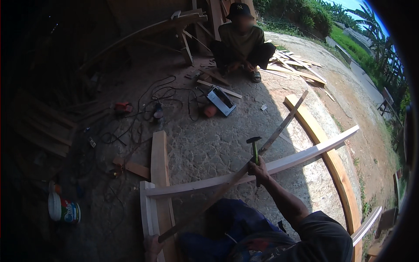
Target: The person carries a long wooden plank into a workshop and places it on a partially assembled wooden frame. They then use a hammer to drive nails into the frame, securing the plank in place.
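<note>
My right hand (258, 169) is closed round the green handle of a hammer (255, 150), its dark head pointing up. Right behind that hand passes a long thin wooden strip (279, 129), slanting from the upper right to the lower left. At its lower end my left hand (152, 245) is closed, in dim light with its fingers partly hidden. Below the strip, a pale planed rail (301, 153) crosses two thick timbers, the left timber (159, 159) and the right timber (338, 172). The rail's left end meets a pale upright piece (147, 209) beside my left hand.
Opposite me a person (242, 41) squats near a pile of wood offcuts (297, 65). A silver-blue box-shaped device (221, 101), tangled cables (168, 89) and a red tool (123, 107) lie on the stone floor. To the left stands a white bucket (59, 207); a workbench (148, 32) is at the back.
</note>
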The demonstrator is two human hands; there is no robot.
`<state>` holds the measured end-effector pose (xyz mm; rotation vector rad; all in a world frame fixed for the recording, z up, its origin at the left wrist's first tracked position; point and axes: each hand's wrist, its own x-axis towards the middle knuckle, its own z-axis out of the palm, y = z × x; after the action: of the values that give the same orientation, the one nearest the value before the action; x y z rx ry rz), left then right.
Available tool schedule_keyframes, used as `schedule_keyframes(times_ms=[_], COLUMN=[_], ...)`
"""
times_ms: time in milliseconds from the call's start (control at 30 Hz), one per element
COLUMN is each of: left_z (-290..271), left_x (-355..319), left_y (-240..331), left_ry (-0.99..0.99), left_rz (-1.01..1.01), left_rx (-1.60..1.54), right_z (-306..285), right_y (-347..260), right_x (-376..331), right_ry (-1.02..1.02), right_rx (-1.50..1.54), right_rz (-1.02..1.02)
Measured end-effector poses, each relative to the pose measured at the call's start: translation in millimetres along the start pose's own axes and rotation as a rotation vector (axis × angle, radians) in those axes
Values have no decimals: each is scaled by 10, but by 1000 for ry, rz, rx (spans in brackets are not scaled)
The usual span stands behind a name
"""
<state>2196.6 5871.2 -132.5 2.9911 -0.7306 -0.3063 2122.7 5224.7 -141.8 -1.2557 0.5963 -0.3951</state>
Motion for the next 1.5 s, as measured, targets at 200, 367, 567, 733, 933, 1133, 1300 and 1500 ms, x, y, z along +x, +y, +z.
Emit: schedule_keyframes(times_ms=[200, 367, 567, 733, 933, 1133, 1300, 1500], left_z=[224, 348, 277, 327, -98, -369, 459, 484], left_x=[-129, -157, -236, -284, -64, 774, 1511, 1593], left_y=[-265, -271, -259, -244, 295, 1799, 2557, 2858], left_ry=[-23, -30, -19, -85, 111, 146, 40, 20], left_rz=[-67, -196, -195, -254, -114, 53, 145, -107], left_rx=[82, 60, 104, 119, -145, -508, -570, -315], right_z=[201, 126, 272, 278, 276, 257, 199, 294], right_y=[245, 337, -17, 40, 74, 53, 86, -152], right_x=[-258, -202, -213, -223, -204, -93, -10, -84], right_ry=[-57, -83, -126, -132, -155, -268, -259, -299], right_rx=[-31, -58, -327, -534, -589, -820, -766, -788], right_rz=[46, 84, 234, 312, 377, 361, 450, 488])
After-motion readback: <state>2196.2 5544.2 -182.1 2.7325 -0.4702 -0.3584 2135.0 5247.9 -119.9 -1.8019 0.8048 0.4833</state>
